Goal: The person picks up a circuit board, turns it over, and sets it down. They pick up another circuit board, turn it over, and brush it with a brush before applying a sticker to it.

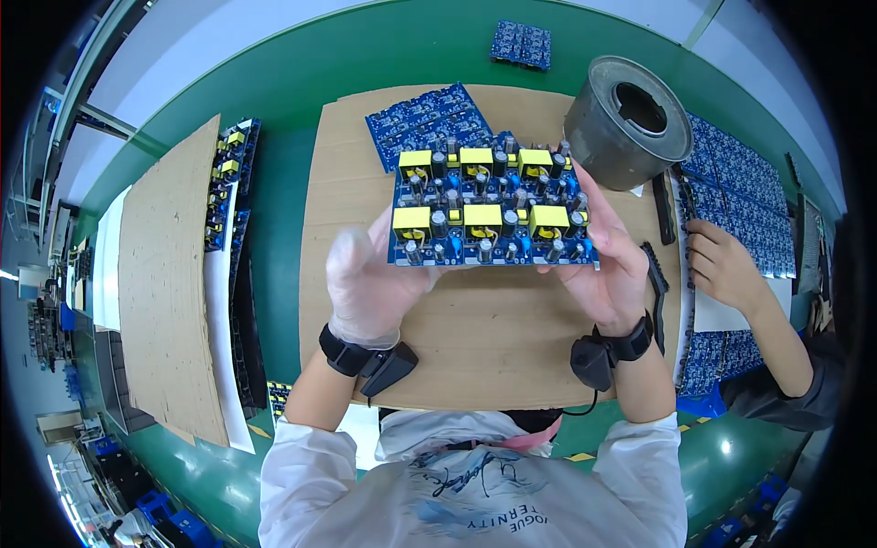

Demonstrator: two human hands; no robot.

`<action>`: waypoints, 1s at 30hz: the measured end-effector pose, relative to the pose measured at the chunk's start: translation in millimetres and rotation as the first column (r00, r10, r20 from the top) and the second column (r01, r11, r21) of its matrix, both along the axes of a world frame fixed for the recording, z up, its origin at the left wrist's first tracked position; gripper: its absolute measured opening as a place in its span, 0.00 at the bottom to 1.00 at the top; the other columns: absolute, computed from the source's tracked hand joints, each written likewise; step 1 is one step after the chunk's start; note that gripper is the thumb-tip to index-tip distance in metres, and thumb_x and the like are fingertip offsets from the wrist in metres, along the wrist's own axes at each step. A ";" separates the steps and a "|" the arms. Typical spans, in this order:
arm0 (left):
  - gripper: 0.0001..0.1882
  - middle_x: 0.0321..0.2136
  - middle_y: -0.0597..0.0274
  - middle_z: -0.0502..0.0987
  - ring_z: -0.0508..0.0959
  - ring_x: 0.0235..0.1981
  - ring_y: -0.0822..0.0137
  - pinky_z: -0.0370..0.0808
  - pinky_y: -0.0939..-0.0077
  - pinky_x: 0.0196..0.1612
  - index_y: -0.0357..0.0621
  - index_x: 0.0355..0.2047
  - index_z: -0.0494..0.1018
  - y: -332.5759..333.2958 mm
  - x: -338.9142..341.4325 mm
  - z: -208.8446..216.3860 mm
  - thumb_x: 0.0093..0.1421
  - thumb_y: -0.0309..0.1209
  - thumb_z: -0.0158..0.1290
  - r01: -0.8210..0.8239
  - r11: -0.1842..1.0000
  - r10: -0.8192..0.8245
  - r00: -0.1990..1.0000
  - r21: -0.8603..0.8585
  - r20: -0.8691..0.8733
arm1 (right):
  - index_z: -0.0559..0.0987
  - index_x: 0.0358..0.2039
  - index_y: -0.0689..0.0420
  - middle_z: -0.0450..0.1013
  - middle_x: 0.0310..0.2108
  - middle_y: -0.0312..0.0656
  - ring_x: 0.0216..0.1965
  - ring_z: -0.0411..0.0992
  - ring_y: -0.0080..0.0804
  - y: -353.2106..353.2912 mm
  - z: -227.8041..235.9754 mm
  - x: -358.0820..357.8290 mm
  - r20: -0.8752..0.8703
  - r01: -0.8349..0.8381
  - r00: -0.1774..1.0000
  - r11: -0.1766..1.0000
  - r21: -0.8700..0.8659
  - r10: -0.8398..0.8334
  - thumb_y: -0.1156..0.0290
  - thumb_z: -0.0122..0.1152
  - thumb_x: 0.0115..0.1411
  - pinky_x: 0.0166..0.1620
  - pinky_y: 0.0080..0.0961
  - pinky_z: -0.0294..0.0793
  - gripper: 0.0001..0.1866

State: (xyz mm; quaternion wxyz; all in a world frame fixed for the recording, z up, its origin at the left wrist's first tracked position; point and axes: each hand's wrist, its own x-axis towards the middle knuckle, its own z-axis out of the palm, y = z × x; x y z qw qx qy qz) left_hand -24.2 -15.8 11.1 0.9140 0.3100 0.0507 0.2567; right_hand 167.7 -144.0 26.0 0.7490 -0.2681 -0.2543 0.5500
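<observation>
Between my two hands, above the cardboard sheet, is a blue circuit board panel with its component side facing me. Two rows of yellow transformers stand on it, with dark cylindrical capacitors and small blue parts among them. My left hand, in a thin whitish glove, supports the panel's left end; its thumb stands off and its fingertips are hidden behind the board. Wrapped round the right end is my right hand, some of its fingers out of sight underneath. Each wrist wears a black strap with a dark module.
Blue boards lie on the cardboard behind the panel. A round metal can stands at the back right. Further right, a co-worker's hand is over more blue boards. Populated boards line the left side.
</observation>
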 end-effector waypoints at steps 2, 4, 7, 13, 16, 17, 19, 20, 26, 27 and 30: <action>0.36 0.53 0.56 0.66 0.66 0.53 0.62 0.64 0.64 0.54 0.40 0.58 0.55 -2.1 -2.4 1.2 0.57 0.49 0.48 -0.068 0.991 0.066 0.998 -0.112 -0.023 | 0.47 0.63 0.60 0.57 0.58 0.51 0.47 0.69 0.42 0.2 -1.3 -0.4 -0.022 -0.019 1.000 1.000 0.018 0.019 0.71 0.49 0.51 0.36 0.36 0.77 0.39; 0.33 0.52 0.57 0.67 0.67 0.52 0.63 0.64 0.65 0.54 0.39 0.57 0.56 -1.1 -2.6 -4.4 0.58 0.47 0.47 -0.091 0.993 0.090 0.996 -0.069 -0.024 | 0.48 0.63 0.61 0.58 0.57 0.51 0.47 0.70 0.41 0.5 -2.2 -0.9 -0.046 -0.026 0.999 1.000 -0.005 0.026 0.70 0.49 0.51 0.36 0.35 0.76 0.39; 0.26 0.50 0.58 0.68 0.68 0.51 0.65 0.65 0.66 0.53 0.38 0.55 0.60 0.2 0.8 -8.2 0.61 0.43 0.43 -0.136 0.991 0.137 0.990 0.019 -0.020 | 0.48 0.62 0.61 0.59 0.56 0.51 0.46 0.70 0.41 1.7 -4.2 0.9 -0.089 -0.040 0.995 0.998 -0.048 0.036 0.70 0.48 0.52 0.36 0.34 0.76 0.38; 0.24 0.48 0.59 0.70 0.70 0.49 0.66 0.66 0.67 0.52 0.37 0.52 0.62 2.8 7.3 -4.2 0.61 0.40 0.42 -0.160 0.986 0.164 0.978 0.043 -0.128 | 0.50 0.62 0.63 0.61 0.54 0.52 0.44 0.71 0.38 3.4 -13.7 11.1 -0.159 -0.089 0.985 0.990 -0.106 0.072 0.71 0.48 0.50 0.38 0.33 0.76 0.38; 0.25 0.48 0.58 0.70 0.70 0.49 0.65 0.67 0.67 0.51 0.36 0.53 0.62 5.9 6.7 -4.2 0.59 0.41 0.43 -0.135 0.988 0.142 0.985 0.082 -0.094 | 0.50 0.61 0.63 0.60 0.55 0.51 0.45 0.70 0.38 2.6 -6.0 9.8 -0.044 -0.057 0.998 0.990 -0.131 0.052 0.71 0.50 0.48 0.40 0.33 0.76 0.39; 0.27 0.48 0.57 0.70 0.70 0.50 0.65 0.68 0.66 0.51 0.35 0.53 0.61 8.0 5.2 -4.1 0.58 0.41 0.44 -0.126 0.986 0.135 0.988 0.111 -0.070 | 0.50 0.61 0.63 0.59 0.55 0.51 0.47 0.69 0.39 3.1 -0.7 6.3 0.058 -0.034 0.997 0.992 -0.125 0.041 0.71 0.52 0.47 0.41 0.34 0.76 0.41; 0.28 0.48 0.57 0.70 0.70 0.50 0.64 0.68 0.66 0.51 0.34 0.53 0.61 9.4 7.1 -5.8 0.57 0.41 0.44 -0.105 0.985 0.110 0.993 0.136 -0.030 | 0.50 0.61 0.63 0.58 0.56 0.50 0.49 0.68 0.39 3.4 4.0 0.9 0.174 0.007 0.985 0.993 -0.120 0.014 0.71 0.53 0.46 0.42 0.35 0.76 0.42; 0.28 0.49 0.56 0.70 0.70 0.50 0.64 0.68 0.66 0.51 0.34 0.54 0.61 9.0 7.0 -6.6 0.57 0.41 0.44 -0.103 0.988 0.104 0.995 0.114 -0.001 | 0.50 0.62 0.63 0.56 0.58 0.49 0.51 0.66 0.39 5.1 5.0 -4.2 0.214 0.053 0.976 0.994 -0.090 -0.033 0.71 0.55 0.44 0.45 0.36 0.74 0.43; 0.30 0.50 0.55 0.69 0.69 0.51 0.63 0.66 0.65 0.53 0.34 0.55 0.59 -4.1 4.6 -4.4 0.57 0.42 0.45 -0.078 0.997 0.080 0.986 -0.019 0.147 | 0.46 0.63 0.58 0.61 0.54 0.50 0.54 0.63 0.37 1.8 -1.1 1.2 0.093 0.014 0.996 1.000 0.018 -0.016 0.79 0.56 0.46 0.55 0.35 0.64 0.45; 0.31 0.50 0.54 0.68 0.69 0.51 0.62 0.66 0.65 0.53 0.34 0.55 0.59 -5.9 3.9 -4.0 0.57 0.43 0.45 -0.078 0.996 0.084 0.983 -0.038 0.165 | 0.46 0.63 0.58 0.61 0.54 0.50 0.54 0.63 0.37 1.4 -0.6 1.3 0.093 0.017 0.995 1.000 0.020 -0.018 0.79 0.56 0.46 0.55 0.35 0.64 0.45; 0.32 0.51 0.53 0.68 0.69 0.52 0.62 0.65 0.65 0.54 0.34 0.56 0.58 -10.2 1.4 -4.3 0.56 0.43 0.45 -0.082 0.992 0.102 0.970 -0.098 0.218 | 0.47 0.63 0.56 0.61 0.53 0.48 0.53 0.64 0.36 0.5 0.6 -0.6 0.092 -0.029 0.995 1.000 -0.009 0.030 0.77 0.56 0.48 0.54 0.34 0.65 0.43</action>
